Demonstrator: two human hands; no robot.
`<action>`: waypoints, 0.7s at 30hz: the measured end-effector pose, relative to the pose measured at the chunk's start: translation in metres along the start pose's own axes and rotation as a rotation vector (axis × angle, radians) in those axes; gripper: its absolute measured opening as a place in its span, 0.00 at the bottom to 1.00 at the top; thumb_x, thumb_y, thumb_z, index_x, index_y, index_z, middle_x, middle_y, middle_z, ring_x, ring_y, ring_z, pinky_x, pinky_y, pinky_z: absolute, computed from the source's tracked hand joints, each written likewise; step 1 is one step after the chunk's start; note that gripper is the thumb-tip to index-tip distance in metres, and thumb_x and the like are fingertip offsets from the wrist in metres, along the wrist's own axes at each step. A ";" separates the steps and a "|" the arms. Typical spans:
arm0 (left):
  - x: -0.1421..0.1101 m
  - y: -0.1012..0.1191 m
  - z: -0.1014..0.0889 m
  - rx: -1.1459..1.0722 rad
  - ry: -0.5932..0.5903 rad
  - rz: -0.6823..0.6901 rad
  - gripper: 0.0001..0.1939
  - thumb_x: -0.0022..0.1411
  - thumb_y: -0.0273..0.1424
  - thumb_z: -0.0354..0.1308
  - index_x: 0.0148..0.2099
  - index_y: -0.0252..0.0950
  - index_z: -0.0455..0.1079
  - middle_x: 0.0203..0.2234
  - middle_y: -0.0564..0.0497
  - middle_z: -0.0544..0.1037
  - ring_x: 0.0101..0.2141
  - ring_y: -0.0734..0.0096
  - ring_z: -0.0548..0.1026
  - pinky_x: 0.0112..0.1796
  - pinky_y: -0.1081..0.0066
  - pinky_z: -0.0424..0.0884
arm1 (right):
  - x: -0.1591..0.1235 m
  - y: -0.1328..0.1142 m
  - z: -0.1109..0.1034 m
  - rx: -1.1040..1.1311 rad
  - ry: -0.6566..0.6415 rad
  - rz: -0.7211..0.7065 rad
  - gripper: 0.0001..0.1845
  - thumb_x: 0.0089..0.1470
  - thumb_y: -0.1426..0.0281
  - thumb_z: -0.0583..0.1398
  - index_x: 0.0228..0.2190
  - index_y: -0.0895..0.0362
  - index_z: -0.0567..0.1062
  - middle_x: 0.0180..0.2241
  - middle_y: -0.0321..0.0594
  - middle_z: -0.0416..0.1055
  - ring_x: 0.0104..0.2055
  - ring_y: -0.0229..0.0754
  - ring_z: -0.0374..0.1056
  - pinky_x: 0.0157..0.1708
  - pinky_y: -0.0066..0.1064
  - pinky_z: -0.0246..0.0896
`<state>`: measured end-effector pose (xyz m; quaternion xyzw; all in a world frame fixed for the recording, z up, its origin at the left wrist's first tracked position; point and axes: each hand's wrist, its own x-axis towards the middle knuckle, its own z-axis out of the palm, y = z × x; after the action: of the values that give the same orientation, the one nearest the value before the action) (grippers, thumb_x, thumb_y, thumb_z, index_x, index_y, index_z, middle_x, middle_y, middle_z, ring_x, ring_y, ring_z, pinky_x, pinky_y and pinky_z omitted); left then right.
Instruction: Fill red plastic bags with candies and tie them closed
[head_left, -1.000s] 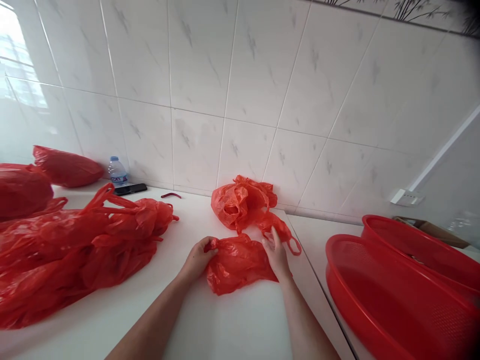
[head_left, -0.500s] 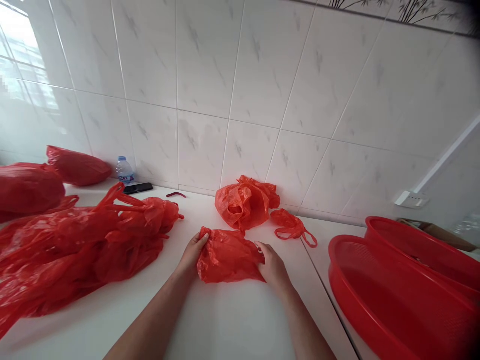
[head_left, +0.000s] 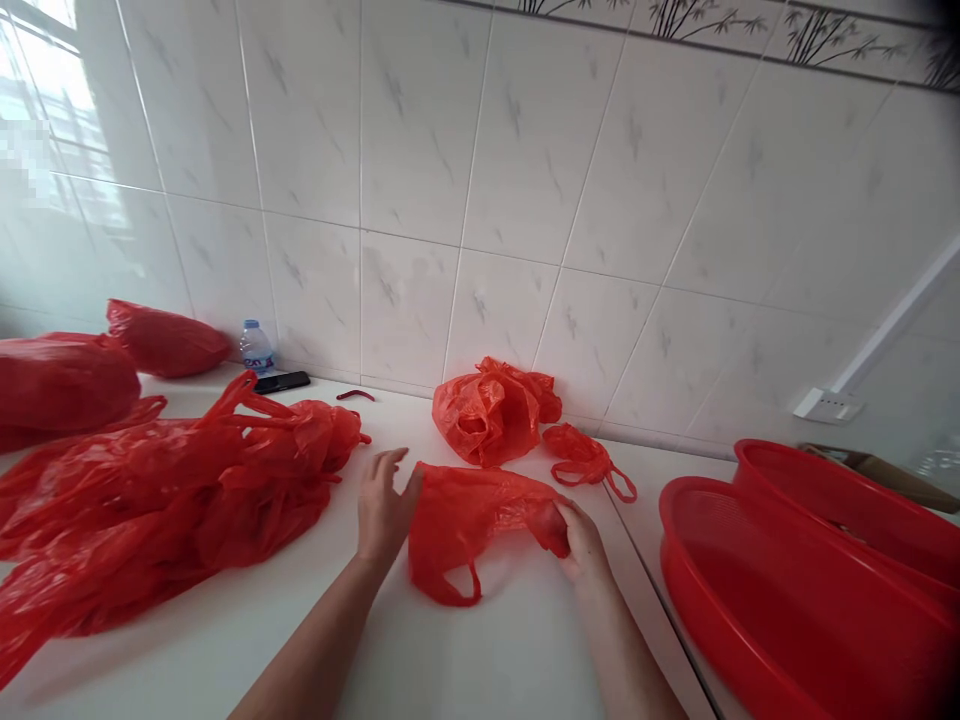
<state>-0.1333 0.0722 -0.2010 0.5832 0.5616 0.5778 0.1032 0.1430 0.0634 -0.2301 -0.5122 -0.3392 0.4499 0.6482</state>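
Observation:
A red plastic bag stretches between my hands over the white table, with one handle loop hanging down toward me. My right hand grips its right end, the thumb on top and the fingers partly hidden by the plastic. Beside its left end, my left hand is raised with the fingers apart; the thumb is close to the bag's edge, and nothing shows in the hand. Just beyond lies a crumpled red plastic bag, and right of that a smaller red bag with its handle loops out.
A heap of red plastic bags covers the table's left side, with fuller red bags behind. A water bottle, a phone and a small dark-red strip lie near the wall. Red plastic baskets stand at right.
My left hand has let go of the bag's left edge and opened. My right hand has moved slightly right, gripping the bag, whose handle loop now shows. The view has tilted up a little.

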 end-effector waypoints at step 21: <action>-0.011 -0.005 0.016 -0.219 -0.329 -0.335 0.06 0.46 0.24 0.51 0.28 0.38 0.66 0.24 0.54 0.73 0.29 0.68 0.71 0.30 0.73 0.63 | 0.007 -0.002 -0.017 -0.068 -0.017 0.009 0.11 0.37 0.66 0.62 0.28 0.54 0.72 0.27 0.37 0.75 0.31 0.44 0.71 0.30 0.34 0.66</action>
<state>-0.1199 0.0742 -0.2162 0.5534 0.5602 0.5074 0.3499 0.1616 0.0637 -0.2321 -0.5318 -0.3572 0.4454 0.6255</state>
